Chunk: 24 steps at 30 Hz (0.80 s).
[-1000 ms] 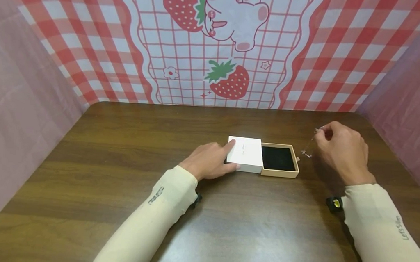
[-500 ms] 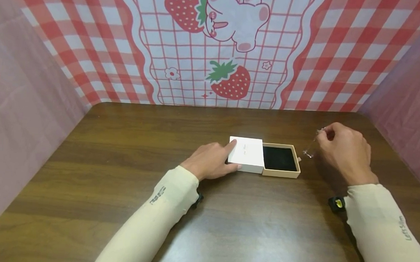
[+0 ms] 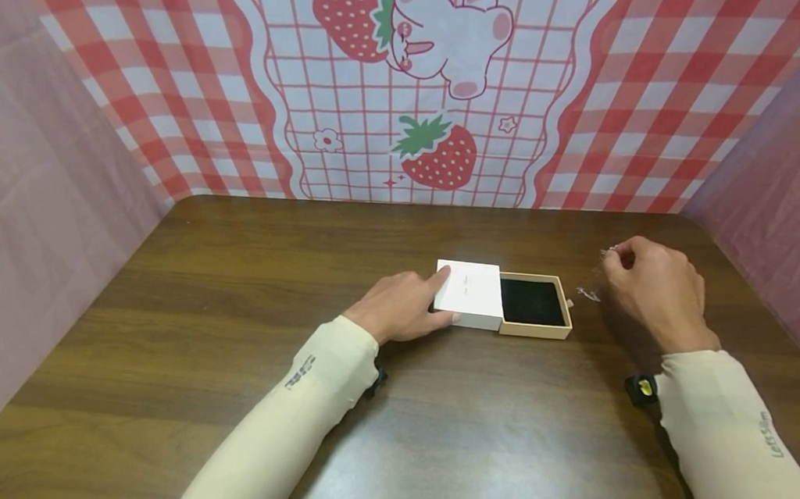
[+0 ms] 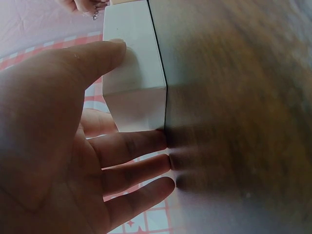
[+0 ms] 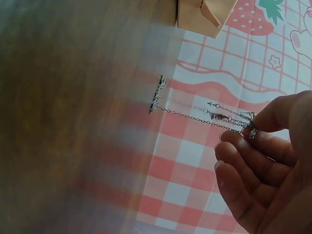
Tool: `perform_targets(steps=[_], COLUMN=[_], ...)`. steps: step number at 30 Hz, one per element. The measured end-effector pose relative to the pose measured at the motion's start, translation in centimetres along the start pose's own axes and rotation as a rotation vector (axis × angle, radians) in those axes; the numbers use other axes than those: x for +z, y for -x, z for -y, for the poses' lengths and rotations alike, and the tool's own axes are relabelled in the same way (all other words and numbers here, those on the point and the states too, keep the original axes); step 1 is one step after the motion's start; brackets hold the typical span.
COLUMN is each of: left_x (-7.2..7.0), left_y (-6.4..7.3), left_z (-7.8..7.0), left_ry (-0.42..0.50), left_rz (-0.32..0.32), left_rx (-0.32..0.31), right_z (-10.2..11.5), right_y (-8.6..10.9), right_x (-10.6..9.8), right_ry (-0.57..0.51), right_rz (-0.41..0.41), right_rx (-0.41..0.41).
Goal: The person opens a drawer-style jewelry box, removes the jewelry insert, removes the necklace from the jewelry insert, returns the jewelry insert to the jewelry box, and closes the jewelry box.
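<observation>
A white box sleeve (image 3: pixel 470 290) lies on the table with a tan drawer (image 3: pixel 535 331) slid partway out on its right. Black padding (image 3: pixel 532 301) lines the drawer. My left hand (image 3: pixel 399 304) grips the sleeve's left end, thumb on the near side and forefinger at the top; in the left wrist view the other fingers extend past the sleeve's end. To the right of the drawer, my right hand (image 3: pixel 658 289) pinches a thin silver jewellery chain (image 5: pixel 195 118) between thumb and fingertips. The chain hangs in strands, its lower end bunched close to the tabletop.
A small pull tab (image 3: pixel 569 303) sticks out from the drawer's right end, near the chain. Behind the wooden table (image 3: pixel 267 231) hangs a red-and-white checked cloth (image 3: pixel 427 87) with strawberries, and pink cloth (image 3: pixel 786 178) closes off both sides.
The dangling lower end of the chain has shifted slightly, and my right hand has dipped a little. My left hand and the box stay where they were.
</observation>
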<state>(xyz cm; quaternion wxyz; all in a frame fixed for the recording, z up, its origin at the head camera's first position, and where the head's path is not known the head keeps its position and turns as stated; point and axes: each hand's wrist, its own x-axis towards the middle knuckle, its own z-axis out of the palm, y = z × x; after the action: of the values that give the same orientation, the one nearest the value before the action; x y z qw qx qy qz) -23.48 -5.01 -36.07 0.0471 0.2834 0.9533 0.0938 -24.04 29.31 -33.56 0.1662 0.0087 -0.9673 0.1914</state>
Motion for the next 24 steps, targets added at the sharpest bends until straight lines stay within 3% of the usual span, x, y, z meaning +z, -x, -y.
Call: perform_targets(steps=[24], left_x=[0.10], left_y=[-0.07], left_z=[0.04], left_ry=[-0.011], left_rz=[-0.004], left_rx=[0.005], right_z=[-0.30], right_y=[-0.12], right_x=[0.04], right_ry=[0.026], right_rz=[0.080], right_rx=[0.024])
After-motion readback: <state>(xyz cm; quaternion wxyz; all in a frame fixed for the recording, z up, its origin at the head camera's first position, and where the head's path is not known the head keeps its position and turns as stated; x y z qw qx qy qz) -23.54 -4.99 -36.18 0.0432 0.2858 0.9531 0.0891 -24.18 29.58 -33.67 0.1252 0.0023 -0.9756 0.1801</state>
